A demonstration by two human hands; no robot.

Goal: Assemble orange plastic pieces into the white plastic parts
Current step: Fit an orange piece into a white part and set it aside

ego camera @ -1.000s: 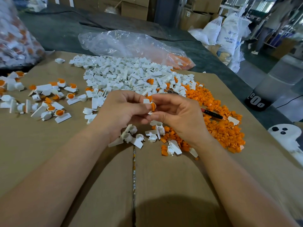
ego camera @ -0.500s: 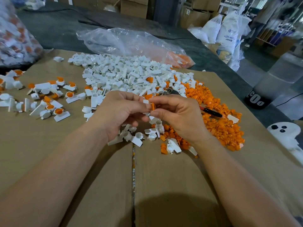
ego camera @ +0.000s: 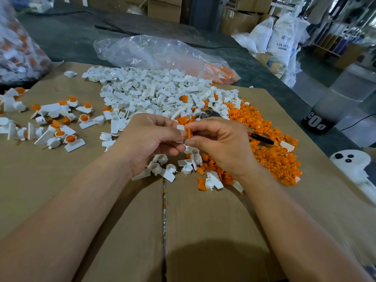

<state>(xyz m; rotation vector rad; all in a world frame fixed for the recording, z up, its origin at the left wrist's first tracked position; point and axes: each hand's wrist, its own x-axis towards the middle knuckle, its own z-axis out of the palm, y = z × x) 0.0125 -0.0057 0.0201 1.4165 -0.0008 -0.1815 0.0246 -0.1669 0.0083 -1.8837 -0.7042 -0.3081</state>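
the left hand (ego camera: 150,139) and the right hand (ego camera: 221,143) met above the middle of the brown cardboard worktop (ego camera: 101,220), fingertips almost touching. the left hand's grip was clenched on a small white plastic part (ego camera: 180,127), pinched between thumb and forefinger, with only a flat tab of it showing above the fingertips. the right hand's grip pinched a small orange plastic piece (ego camera: 189,133) between thumb and forefinger, held edge-on and touching the white part. whether the orange piece was fully seated could not be told.

beyond the hands lay a broad heap of loose white plastic parts (ego camera: 154,94). to its right it ran into a heap of loose orange plastic pieces (ego camera: 272,147), which stretched down past the right wrist. a few white parts and orange pieces lay mixed on the cardboard just under the hands. a black and red pen-like tool (ego camera: 261,138) rested on the orange heap, just beside the right hand. to the left, well apart from the hands, lay a scatter of white parts with orange pieces fitted (ego camera: 61,123).

behind the white heap sat a crumpled clear plastic bag (ego camera: 154,51) with some orange pieces in its right end. white sacks (ego camera: 282,37) stood in the far right background.
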